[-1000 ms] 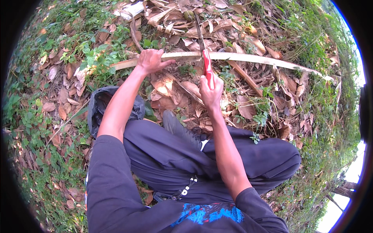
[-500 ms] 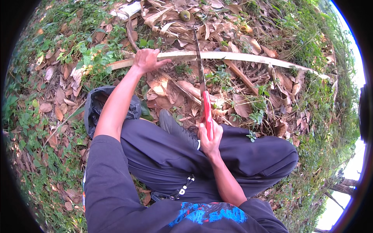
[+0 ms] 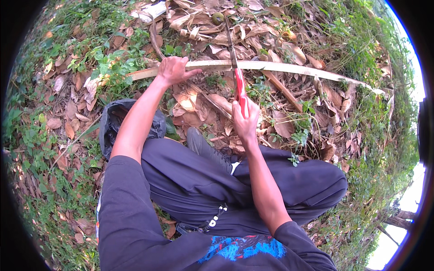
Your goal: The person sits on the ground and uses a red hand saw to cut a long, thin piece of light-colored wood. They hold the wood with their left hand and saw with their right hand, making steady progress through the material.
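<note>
A long pale wooden strip [image 3: 294, 68] lies crosswise in front of me, its ends over leaves and grass. My left hand [image 3: 172, 71] grips it left of the middle, fingers over the far side and thumb pointing right along it. In my right hand [image 3: 246, 121] is a hand saw [image 3: 241, 83] with a red handle, the fist closed round the grip. The dark blade lies across the strip near its middle and points away from me. Whether a cut shows beneath the blade, I cannot tell.
Dry leaves [image 3: 282, 123] and green weeds cover the ground. A brown stick [image 3: 282, 90] lies under the strip. A round greenish fruit [image 3: 218, 18] rests beyond the blade tip. Beside my left forearm sits a dark plastic bag [image 3: 156, 123]. My shoe [image 3: 205, 147] is below the strip.
My right hand has pushed the saw away from me, bringing its red handle close to the strip. My left hand keeps its hold, and the strip has barely shifted.
</note>
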`<control>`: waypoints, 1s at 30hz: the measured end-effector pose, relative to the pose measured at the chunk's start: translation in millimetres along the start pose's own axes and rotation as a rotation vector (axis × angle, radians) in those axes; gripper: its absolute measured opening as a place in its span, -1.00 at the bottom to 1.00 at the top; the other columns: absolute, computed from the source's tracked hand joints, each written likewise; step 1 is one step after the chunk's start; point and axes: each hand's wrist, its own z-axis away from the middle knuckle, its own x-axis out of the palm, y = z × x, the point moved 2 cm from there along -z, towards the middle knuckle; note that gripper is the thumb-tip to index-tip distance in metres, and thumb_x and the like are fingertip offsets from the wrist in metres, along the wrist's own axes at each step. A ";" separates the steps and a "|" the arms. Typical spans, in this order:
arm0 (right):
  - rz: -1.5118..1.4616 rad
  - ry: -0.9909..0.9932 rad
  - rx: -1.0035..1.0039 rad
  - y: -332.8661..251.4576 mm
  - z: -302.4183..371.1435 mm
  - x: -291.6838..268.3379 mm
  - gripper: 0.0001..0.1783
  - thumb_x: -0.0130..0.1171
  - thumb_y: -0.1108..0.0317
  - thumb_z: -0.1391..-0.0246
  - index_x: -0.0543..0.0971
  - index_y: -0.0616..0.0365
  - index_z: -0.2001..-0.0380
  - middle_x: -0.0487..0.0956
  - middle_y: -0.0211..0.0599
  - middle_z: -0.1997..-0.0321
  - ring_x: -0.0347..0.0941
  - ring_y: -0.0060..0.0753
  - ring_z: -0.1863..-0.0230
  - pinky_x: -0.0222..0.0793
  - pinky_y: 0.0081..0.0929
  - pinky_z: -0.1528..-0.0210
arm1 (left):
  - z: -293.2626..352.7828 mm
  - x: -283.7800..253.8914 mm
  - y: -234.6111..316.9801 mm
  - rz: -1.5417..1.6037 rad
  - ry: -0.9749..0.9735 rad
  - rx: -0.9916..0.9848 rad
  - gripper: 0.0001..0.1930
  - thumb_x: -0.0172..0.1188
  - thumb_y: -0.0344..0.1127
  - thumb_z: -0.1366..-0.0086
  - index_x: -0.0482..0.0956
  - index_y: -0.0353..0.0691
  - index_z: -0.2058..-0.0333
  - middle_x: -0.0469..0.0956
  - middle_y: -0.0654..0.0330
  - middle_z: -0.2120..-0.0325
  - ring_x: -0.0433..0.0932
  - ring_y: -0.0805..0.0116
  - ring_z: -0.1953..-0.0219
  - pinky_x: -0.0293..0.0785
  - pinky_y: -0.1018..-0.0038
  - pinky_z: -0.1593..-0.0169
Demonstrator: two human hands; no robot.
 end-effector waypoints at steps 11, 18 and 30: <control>0.016 0.005 0.049 -5.2 22.7 2.8 -0.82 0.12 0.46 -0.23 0.45 0.23 0.48 0.36 -0.49 0.69 0.22 -0.65 0.69 0.14 -0.51 0.61 | -0.8 1.8 0.2 -0.031 -0.008 -0.022 -0.20 0.08 0.55 -0.18 0.60 -0.26 0.52 0.58 -0.03 0.66 0.64 0.05 0.58 0.58 0.16 0.45; -0.058 -0.032 0.157 -38.8 116.1 -33.3 -0.91 0.15 0.53 -0.13 0.47 0.32 0.41 0.29 -0.41 0.75 0.20 -0.62 0.75 0.11 -0.50 0.65 | 0.8 0.2 0.4 -0.019 -0.003 -0.023 -0.19 0.08 0.56 -0.18 0.60 -0.26 0.53 0.57 -0.02 0.68 0.64 0.07 0.59 0.58 0.17 0.46; -0.054 -0.020 0.078 -7.5 22.0 -1.7 -0.83 0.13 0.45 -0.24 0.50 0.25 0.46 0.33 -0.52 0.69 0.23 -0.66 0.66 0.11 -0.53 0.61 | 3.4 1.1 -2.3 -0.012 -0.016 -0.007 -0.18 0.06 0.56 -0.20 0.59 -0.27 0.50 0.59 -0.05 0.63 0.65 0.04 0.55 0.59 0.16 0.42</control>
